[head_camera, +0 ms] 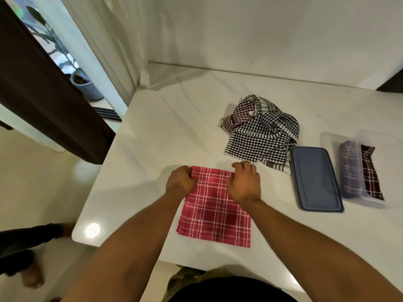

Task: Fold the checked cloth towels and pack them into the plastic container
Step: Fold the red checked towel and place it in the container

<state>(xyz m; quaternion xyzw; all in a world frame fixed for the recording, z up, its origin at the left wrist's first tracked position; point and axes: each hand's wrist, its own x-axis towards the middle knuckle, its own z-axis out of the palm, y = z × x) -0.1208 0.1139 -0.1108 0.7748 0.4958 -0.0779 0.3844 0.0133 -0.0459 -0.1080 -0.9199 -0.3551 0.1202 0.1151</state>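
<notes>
Both hands are curled on the far edge of the red checked towel (214,212) — the left hand (180,182) gripping its far-left corner, the right hand (245,184) the far-right one — apparently to keep that edge square for the next fold. The towel lies flat on the white table (174,127). The plastic container (327,138) stands open to the right with two folded towels (350,171) inside, its blue lid (315,179) just beside it for easy packing, and a crumpled heap of checked towels (261,131) waits behind the lid
</notes>
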